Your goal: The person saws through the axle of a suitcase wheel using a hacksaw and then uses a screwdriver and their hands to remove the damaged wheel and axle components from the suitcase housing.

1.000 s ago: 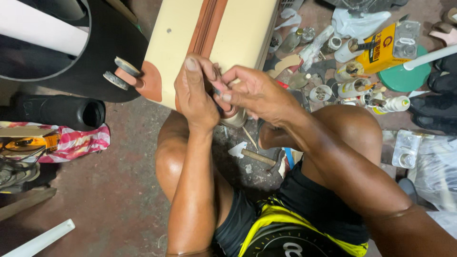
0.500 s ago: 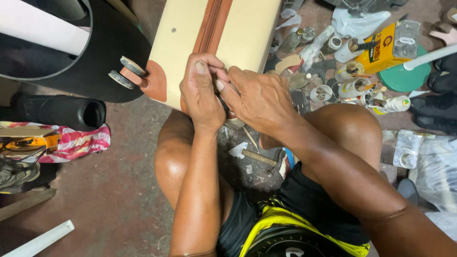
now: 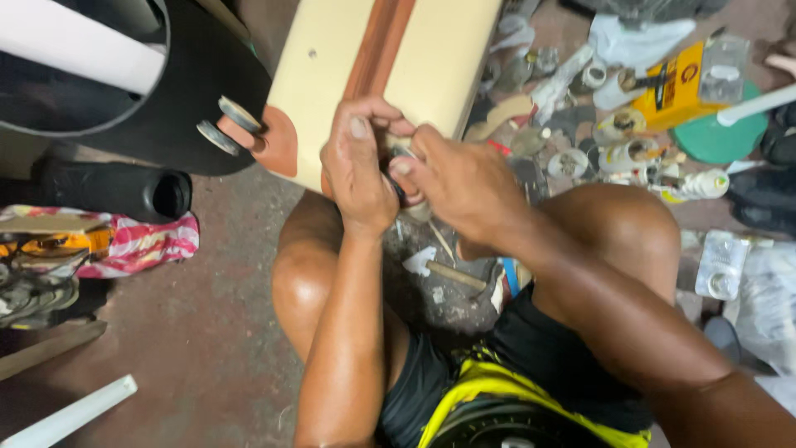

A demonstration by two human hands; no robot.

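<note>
Both hands, left hand (image 3: 358, 170) and right hand (image 3: 464, 178), pinch suitcase (image 3: 332, 91) corner edge.

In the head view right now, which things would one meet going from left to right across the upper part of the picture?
Black tub → cream suitcase → left hand → right hand → yellow box → green lid.

Bare arms, black-and-yellow shorts (image 3: 497, 398)
</note>
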